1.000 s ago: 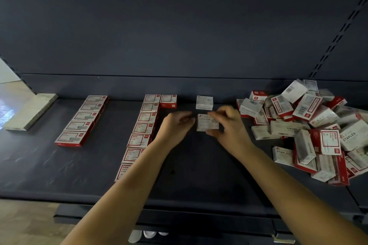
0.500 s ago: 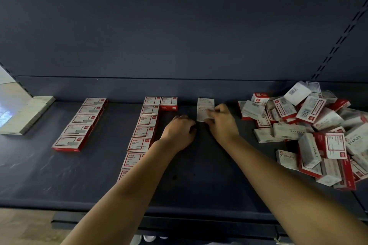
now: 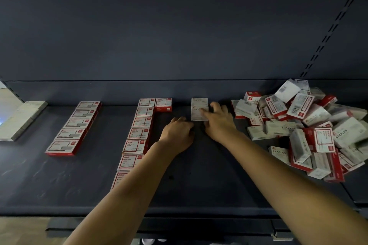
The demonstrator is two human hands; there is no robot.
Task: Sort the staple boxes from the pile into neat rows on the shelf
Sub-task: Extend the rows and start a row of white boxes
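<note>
"STAPLES" on pile (image 3: 298, 125) boxes, red-white labels

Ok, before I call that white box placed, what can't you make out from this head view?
- White boxes: the right hand covers their near right corner; whether it presses or only touches them is unclear.
- Left hand: fingertips curl under, so contact with the shelf is hidden.
- Middle row: the left forearm hides its near end.
- Pile: cut off by the right edge; lower boxes are buried.

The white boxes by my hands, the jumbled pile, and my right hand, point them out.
white boxes (image 3: 199, 108): head view, top face.
pile (image 3: 298, 125): head view, middle box.
right hand (image 3: 218, 120): head view, back of hand.
</note>
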